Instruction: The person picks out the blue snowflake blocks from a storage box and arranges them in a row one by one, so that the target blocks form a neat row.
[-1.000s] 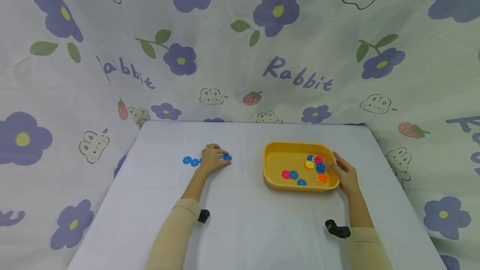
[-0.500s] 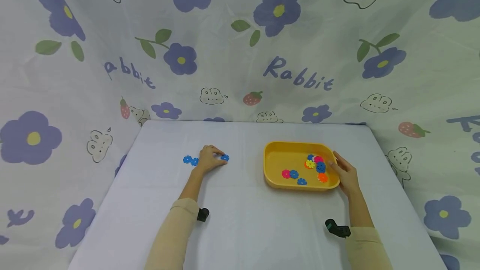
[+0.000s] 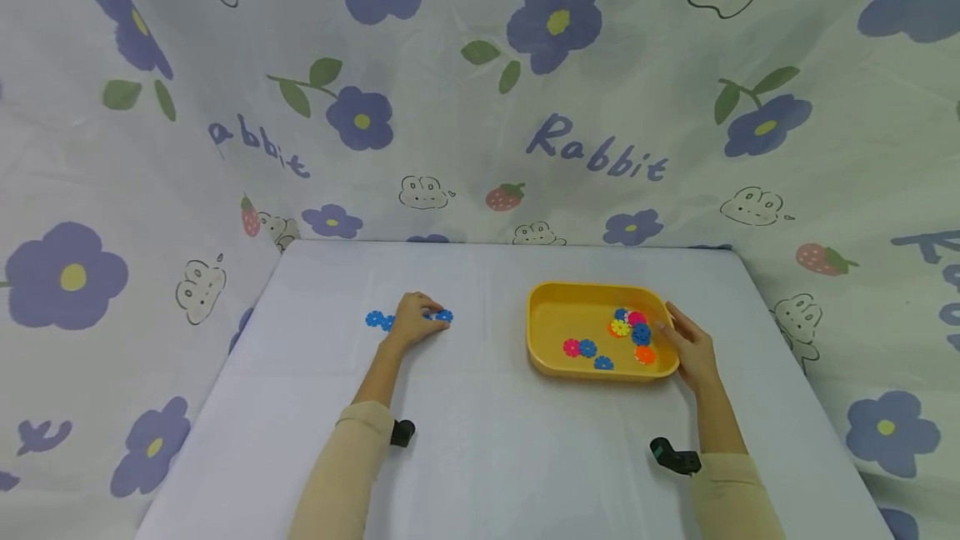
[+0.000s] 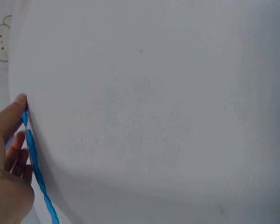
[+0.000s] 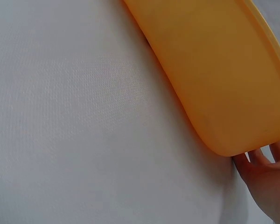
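Observation:
Blue flower-shaped discs point(image 3: 374, 319) lie in a row on the white table, left of the middle. My left hand point(image 3: 411, 322) covers part of that row and pinches a blue flower-shaped disc point(image 3: 444, 317) between thumb and fingers at its right end. From the left wrist, the row of blue discs point(image 4: 35, 158) shows edge-on beside the thumb and curled fingers. My right hand point(image 3: 692, 350) grips the right end of a yellow tray point(image 3: 551, 307), thumb over the rim. In the right wrist view its fingers point(image 5: 259, 157) reach behind the tray's wall point(image 5: 214, 70).
Inside the tray lie several loose discs: pink point(image 3: 572, 348), yellow point(image 3: 620, 328), orange point(image 3: 644, 356) and blue point(image 3: 603, 363). A floral cloth point(image 3: 450, 123) hangs behind and at both sides of the table point(image 3: 480, 440). Black wrist cameras point(image 3: 675, 457) sit by both forearms.
My left hand has shifted slightly left, and the blue disc at its fingertips has moved left with it. The right hand and the tray have stayed in place.

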Demonstrator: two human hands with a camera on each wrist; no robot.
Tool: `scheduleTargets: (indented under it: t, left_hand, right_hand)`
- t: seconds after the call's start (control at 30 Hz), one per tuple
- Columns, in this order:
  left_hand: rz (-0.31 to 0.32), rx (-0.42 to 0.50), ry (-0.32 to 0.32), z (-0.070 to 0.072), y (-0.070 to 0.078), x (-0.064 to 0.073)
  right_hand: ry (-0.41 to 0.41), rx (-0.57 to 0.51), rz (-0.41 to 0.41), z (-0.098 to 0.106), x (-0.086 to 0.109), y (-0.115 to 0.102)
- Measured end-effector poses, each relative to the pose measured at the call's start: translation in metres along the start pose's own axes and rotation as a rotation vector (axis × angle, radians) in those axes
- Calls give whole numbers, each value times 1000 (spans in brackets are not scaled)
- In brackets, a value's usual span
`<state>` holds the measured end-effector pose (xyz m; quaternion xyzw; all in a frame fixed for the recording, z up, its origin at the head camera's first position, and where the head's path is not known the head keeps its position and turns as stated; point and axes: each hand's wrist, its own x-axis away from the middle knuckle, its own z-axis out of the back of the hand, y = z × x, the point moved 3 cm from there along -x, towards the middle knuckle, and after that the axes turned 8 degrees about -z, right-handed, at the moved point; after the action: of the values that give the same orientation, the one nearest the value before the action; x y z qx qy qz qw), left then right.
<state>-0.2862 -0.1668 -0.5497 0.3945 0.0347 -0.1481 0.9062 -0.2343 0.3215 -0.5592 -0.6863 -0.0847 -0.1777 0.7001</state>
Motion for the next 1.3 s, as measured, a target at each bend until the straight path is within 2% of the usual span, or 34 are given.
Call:
scheduleTargets:
  t: [0.33,0.6,1.0,1.07,1.17,1.3]
  left_hand:
    - [36,34,12,1,-5,1]
    - [23,39,25,0,-7,3]
    - [36,64,44,1,-8,8]
    - [31,54,57,1,-11,9]
    - [-8,29,77,-3,-14,8]
    - [-14,7,82,-6,-13,7]
  right_hand:
    - [2,-7,-7,0,-1,1]
    - [4,-11,-8,0,-1,3]
    - [-2,-26,-1,0,-3,6]
    - [-5,-18,0,0,-4,7]
    - [-10,-19,-5,0,-4,6]
    - [-12,-28,-9,-1,-2,4]
